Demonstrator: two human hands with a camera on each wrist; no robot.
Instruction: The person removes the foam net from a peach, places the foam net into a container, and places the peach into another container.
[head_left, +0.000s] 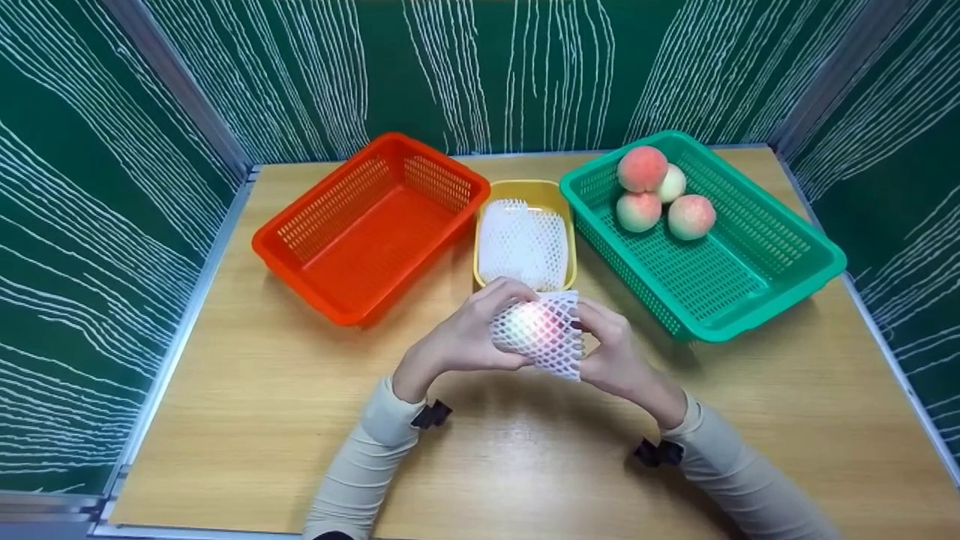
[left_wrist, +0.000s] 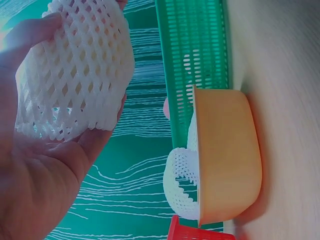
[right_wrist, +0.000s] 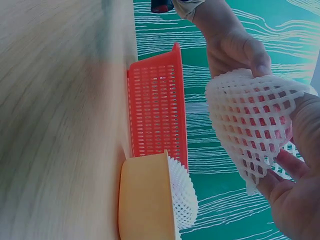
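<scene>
A pink and cream peach (head_left: 531,321) sits inside a white foam net sleeve (head_left: 564,361), held above the table in front of the yellow bin. My left hand (head_left: 469,334) curls round the covered peach from the left, its thumb on the net in the left wrist view. On the other side, my right hand (head_left: 616,351) pinches the wider edge of the sleeve, with fingers partly inside it in the right wrist view (right_wrist: 300,190). Pink skin shows through the mesh. More foam net sleeves (head_left: 523,244) lie in the yellow bin (head_left: 571,262) just beyond the hands.
A red basket (head_left: 352,255) with nothing visible inside stands at the left. At the right, a green basket (head_left: 780,289) holds several peaches (head_left: 691,217) near its back end. Green walls (head_left: 495,82) with white lines enclose the wooden table (head_left: 285,435).
</scene>
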